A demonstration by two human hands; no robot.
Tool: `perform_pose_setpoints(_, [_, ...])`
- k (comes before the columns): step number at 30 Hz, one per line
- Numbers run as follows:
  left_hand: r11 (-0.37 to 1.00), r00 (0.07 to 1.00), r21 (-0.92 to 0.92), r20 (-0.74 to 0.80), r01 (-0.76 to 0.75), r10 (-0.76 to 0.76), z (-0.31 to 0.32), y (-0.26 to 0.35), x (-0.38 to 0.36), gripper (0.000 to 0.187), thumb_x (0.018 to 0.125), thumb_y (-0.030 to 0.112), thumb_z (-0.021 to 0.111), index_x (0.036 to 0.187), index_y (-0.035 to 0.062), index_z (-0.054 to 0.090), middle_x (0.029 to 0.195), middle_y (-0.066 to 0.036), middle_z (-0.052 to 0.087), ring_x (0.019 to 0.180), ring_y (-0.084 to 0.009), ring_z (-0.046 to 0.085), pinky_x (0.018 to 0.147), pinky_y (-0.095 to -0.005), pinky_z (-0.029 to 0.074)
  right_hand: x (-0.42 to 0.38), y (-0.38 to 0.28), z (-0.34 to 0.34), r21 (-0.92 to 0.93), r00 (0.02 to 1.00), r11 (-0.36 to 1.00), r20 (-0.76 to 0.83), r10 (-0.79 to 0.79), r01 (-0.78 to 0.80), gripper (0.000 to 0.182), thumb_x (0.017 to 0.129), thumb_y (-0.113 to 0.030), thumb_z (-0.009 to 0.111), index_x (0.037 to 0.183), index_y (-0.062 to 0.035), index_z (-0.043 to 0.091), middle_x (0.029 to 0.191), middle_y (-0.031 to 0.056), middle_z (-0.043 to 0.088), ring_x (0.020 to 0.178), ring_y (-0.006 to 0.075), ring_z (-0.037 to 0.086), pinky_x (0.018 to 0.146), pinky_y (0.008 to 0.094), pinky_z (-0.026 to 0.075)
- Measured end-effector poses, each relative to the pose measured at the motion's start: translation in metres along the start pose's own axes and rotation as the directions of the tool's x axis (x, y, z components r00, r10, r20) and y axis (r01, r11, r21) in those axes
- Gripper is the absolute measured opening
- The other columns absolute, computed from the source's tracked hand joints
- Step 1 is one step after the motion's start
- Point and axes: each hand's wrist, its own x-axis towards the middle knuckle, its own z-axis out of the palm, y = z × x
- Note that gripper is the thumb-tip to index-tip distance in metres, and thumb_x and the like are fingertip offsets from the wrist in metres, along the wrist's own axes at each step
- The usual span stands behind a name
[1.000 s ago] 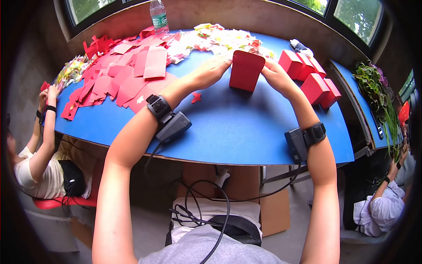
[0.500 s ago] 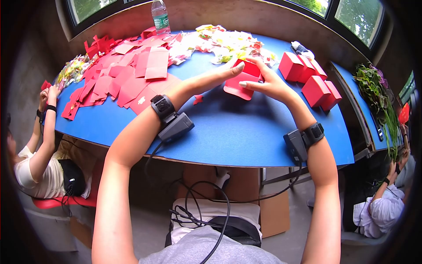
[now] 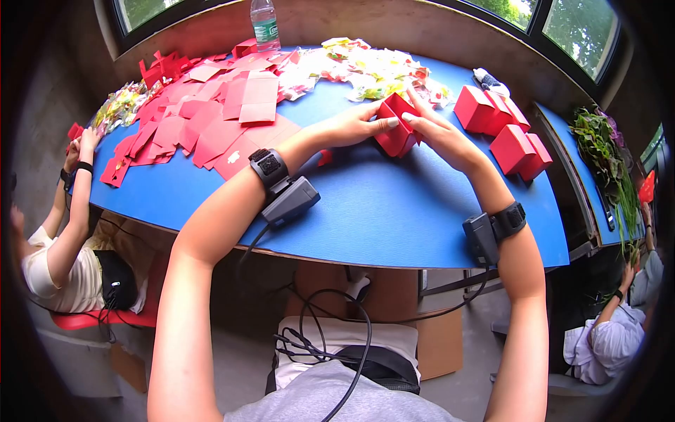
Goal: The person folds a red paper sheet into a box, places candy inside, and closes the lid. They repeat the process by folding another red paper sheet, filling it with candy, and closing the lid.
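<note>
Between my two hands, over the far middle of the blue table, a red paper box is held with its open top showing. My left hand presses on its left side, with the thumb at the near edge. On the right side of the box lies my right hand, its thumb over the rim and its fingers along the far side. Wrapped candies lie just beyond the box. Flat red paper pieces are heaped left of my left hand.
Several closed red boxes stand at the right. A water bottle is at the back. At the left, a person's hands hold something red near more candies. Green plants lie on another table, beside another person.
The front flap of the box, which hung down toward me, is now raised, and my hands have closed in on both its sides. The view has shifted slightly.
</note>
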Motion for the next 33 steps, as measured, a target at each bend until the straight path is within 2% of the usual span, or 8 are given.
perform_pose_setpoints(9, [0.994,0.983,-0.11,0.178,-0.022,0.042,-0.013,-0.006,0.0,0.05,0.094,0.047,0.044,0.12,0.0052,0.051,0.112,-0.005,0.057,0.104,-0.0118,0.05,0.094,-0.0288,0.037,0.004,0.008,-0.006,-0.194,0.988,0.969,0.043,-0.147,0.152,0.1,0.079,-0.033,0.071,0.145,-0.0063,0.002,0.147,0.0207,0.019,0.133,0.0238,0.028,0.107,0.0346,0.027])
perform_pose_setpoints(17, [0.988,0.978,-0.12,0.175,-0.092,0.113,-0.01,-0.028,0.011,0.048,0.092,0.044,0.051,0.12,0.0053,0.053,0.109,-0.008,0.061,0.104,-0.0156,0.054,0.092,-0.0311,0.039,0.005,0.01,0.004,0.025,0.983,0.988,0.098,-0.153,0.151,0.091,0.065,-0.02,0.082,0.138,-0.012,0.028,0.129,0.0125,0.045,0.118,0.0222,0.047,0.097,0.033,0.041])
perform_pose_setpoints(21, [0.959,0.973,0.201,-0.073,-0.202,0.22,-0.019,0.003,-0.002,0.042,0.081,0.04,0.066,0.101,0.0032,0.065,0.093,-0.017,0.065,0.092,-0.0243,0.061,0.083,-0.0356,0.046,0.005,0.002,0.014,0.017,0.994,0.995,-0.047,-0.097,0.098,0.08,0.062,-0.019,0.082,0.127,-0.0122,0.038,0.117,0.0078,0.051,0.11,0.02,0.051,0.092,0.0336,0.044])
perform_pose_setpoints(23, [0.889,0.99,0.454,-0.091,-0.055,0.108,-0.027,0.009,-0.003,0.042,0.077,0.036,0.07,0.104,0.0044,0.064,0.105,-0.014,0.063,0.097,-0.0245,0.059,0.085,-0.0354,0.044,0.006,0.004,0.016,0.046,0.993,0.996,-0.091,-0.077,0.081,0.078,0.061,-0.019,0.083,0.125,-0.0121,0.039,0.115,0.0075,0.051,0.109,0.0198,0.052,0.091,0.0337,0.044])
perform_pose_setpoints(25, [0.842,0.94,0.475,-0.078,-0.258,0.332,-0.038,-0.003,0.0,0.044,0.078,0.038,0.069,0.105,0.004,0.063,0.105,-0.015,0.063,0.098,-0.0267,0.058,0.085,-0.0358,0.045,0.007,0.006,0.015,-0.007,0.988,0.989,-0.049,-0.148,0.148,0.077,0.061,-0.017,0.082,0.125,-0.0126,0.04,0.115,0.0077,0.051,0.108,0.0196,0.053,0.09,0.0331,0.045])
perform_pose_setpoints(28, [0.88,0.931,0.466,-0.275,-0.089,0.24,-0.068,-0.024,-0.001,0.043,0.086,0.035,0.06,0.113,0.0007,0.058,0.109,-0.018,0.061,0.102,-0.0301,0.058,0.087,-0.038,0.045,0.007,0.008,0.014,-0.048,0.987,0.986,-0.034,-0.159,0.158,0.077,0.06,-0.018,0.081,0.125,-0.0128,0.04,0.113,0.0084,0.052,0.107,0.0197,0.053,0.09,0.0328,0.045])
perform_pose_setpoints(30, [0.634,0.771,0.77,-0.448,0.076,0.452,-0.093,-0.074,-0.005,0.047,0.082,0.032,0.064,0.115,-0.0005,0.056,0.114,-0.021,0.058,0.106,-0.0326,0.056,0.09,-0.0385,0.044,0.007,0.008,0.012,-0.073,0.984,0.983,-0.043,-0.172,0.168,0.077,0.06,-0.019,0.081,0.125,-0.0129,0.04,0.113,0.0088,0.053,0.106,0.0198,0.053,0.089,0.0326,0.045])
perform_pose_setpoints(33, [0.35,0.733,0.867,-0.489,0.354,0.473,-0.11,-0.094,-0.027,0.05,0.077,0.033,0.068,0.115,0.0019,0.058,0.11,-0.019,0.061,0.104,-0.0318,0.058,0.092,-0.0386,0.043,0.007,0.009,0.012,-0.18,0.979,0.964,-0.019,-0.201,0.195,0.081,0.06,-0.024,0.082,0.128,-0.0128,0.039,0.111,0.0103,0.055,0.103,0.0199,0.054,0.086,0.0322,0.047])
